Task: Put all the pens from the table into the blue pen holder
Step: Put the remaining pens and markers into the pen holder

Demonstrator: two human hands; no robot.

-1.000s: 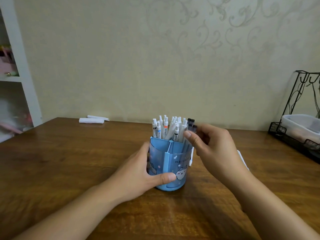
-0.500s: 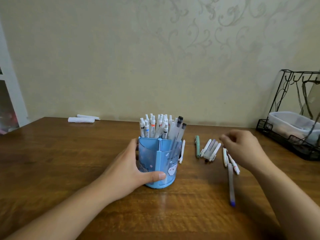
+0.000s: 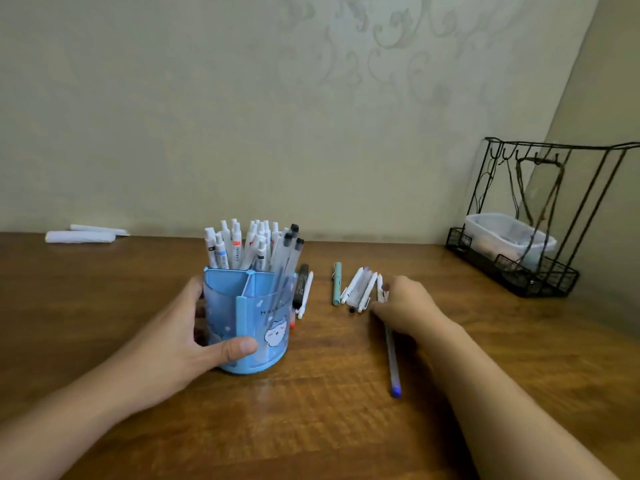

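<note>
Steadying the blue pen holder [image 3: 247, 320] with my left hand [image 3: 183, 336] wrapped around it, my right hand [image 3: 407, 304] curls over loose pens [image 3: 360, 289] on the surface; better pinch one cleanly.

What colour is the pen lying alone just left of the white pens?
Green pen, seen best in the head view.

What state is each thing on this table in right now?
Blue pen holder: upright, partly filled with pens.
Left hand: wrapped around the holder.
Right hand: palm down on loose pens; grip unclear.
Green pen: flat on the table.
Blue-tipped pen: flat, partly under the right hand.
Wire rack: upright, holds a plastic tub.
</note>
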